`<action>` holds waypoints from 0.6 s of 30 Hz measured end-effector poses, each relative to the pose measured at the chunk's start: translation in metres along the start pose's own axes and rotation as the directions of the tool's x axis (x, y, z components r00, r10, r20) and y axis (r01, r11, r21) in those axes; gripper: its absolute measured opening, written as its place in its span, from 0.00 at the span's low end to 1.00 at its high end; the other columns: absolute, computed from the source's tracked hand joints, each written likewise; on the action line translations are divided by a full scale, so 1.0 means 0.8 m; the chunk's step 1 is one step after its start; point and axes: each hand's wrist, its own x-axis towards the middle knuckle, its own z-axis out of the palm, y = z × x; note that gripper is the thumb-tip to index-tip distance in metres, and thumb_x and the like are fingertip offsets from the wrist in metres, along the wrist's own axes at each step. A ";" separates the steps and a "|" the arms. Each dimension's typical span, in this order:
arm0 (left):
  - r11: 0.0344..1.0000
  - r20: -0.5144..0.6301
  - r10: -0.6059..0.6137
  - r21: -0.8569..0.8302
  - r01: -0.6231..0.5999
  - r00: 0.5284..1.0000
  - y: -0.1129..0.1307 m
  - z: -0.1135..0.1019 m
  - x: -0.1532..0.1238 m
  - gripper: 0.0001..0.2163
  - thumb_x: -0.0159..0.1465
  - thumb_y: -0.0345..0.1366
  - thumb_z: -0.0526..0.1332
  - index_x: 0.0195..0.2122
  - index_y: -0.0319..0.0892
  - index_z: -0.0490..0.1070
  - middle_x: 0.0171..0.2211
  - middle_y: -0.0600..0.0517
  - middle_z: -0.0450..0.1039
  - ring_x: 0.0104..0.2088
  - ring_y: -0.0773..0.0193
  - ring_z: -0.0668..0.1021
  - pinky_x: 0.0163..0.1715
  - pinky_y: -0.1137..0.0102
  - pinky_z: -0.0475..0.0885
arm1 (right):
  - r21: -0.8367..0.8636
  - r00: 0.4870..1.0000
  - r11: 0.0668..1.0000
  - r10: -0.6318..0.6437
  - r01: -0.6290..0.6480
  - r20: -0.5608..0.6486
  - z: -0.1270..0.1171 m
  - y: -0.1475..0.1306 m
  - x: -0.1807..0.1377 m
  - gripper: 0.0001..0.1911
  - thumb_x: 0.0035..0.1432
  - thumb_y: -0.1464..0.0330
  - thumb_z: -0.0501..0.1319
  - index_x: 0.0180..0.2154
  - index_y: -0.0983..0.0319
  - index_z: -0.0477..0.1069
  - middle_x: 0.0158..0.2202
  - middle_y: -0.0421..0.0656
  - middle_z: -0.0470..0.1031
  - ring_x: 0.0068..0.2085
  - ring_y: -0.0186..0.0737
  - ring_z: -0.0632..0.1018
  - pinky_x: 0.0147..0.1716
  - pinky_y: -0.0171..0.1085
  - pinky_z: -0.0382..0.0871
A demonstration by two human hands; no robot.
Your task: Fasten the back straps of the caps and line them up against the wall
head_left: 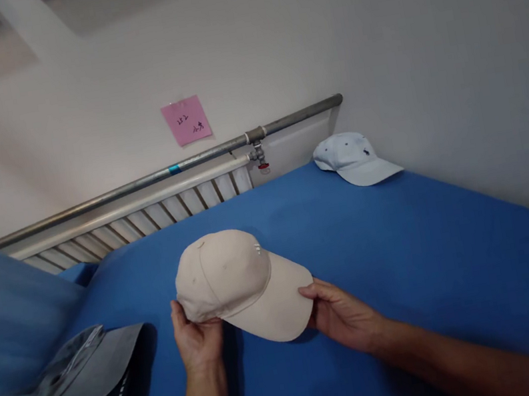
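A beige baseball cap (238,283) is held just above the blue table (405,249), its brim pointing to the lower right. My left hand (194,341) grips the back of the crown from below, fingers closed on the fabric. My right hand (342,313) pinches the right edge of the brim, thumb on top.
A pale blue cap (354,157) lies at the far corner by the wall. A grey and dark cap stack (80,384) sits at the near left edge. A radiator (146,218) and a metal pipe (188,165) run along the back wall under a pink note (186,120).
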 end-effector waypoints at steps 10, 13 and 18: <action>0.972 0.014 -0.121 0.206 0.116 0.993 -0.015 0.004 -0.008 0.22 0.69 0.47 0.44 0.39 0.37 0.72 0.30 0.44 0.78 0.32 0.60 0.81 0.34 0.64 0.78 | 0.086 0.994 0.993 -0.073 0.080 -0.080 -0.012 -0.031 0.017 0.18 0.48 0.74 0.63 0.44 0.62 0.70 0.39 0.44 0.79 0.39 0.44 0.78 0.43 0.47 0.72; 0.913 -0.024 -0.185 0.364 0.181 0.982 -0.021 0.004 -0.009 0.20 0.69 0.44 0.46 0.41 0.36 0.72 0.31 0.43 0.78 0.31 0.59 0.81 0.30 0.66 0.78 | 0.112 0.979 0.979 -0.153 0.168 -0.131 -0.017 -0.053 0.025 0.17 0.49 0.75 0.62 0.44 0.62 0.70 0.38 0.43 0.79 0.39 0.43 0.79 0.42 0.46 0.72; 0.740 -0.056 -0.271 0.627 0.245 0.961 -0.045 -0.007 0.006 0.14 0.65 0.41 0.52 0.38 0.36 0.72 0.26 0.45 0.77 0.24 0.58 0.79 0.23 0.66 0.75 | 0.103 0.930 0.933 -0.325 0.345 -0.171 -0.041 -0.101 0.054 0.17 0.50 0.74 0.61 0.44 0.61 0.70 0.36 0.42 0.79 0.37 0.41 0.79 0.39 0.43 0.73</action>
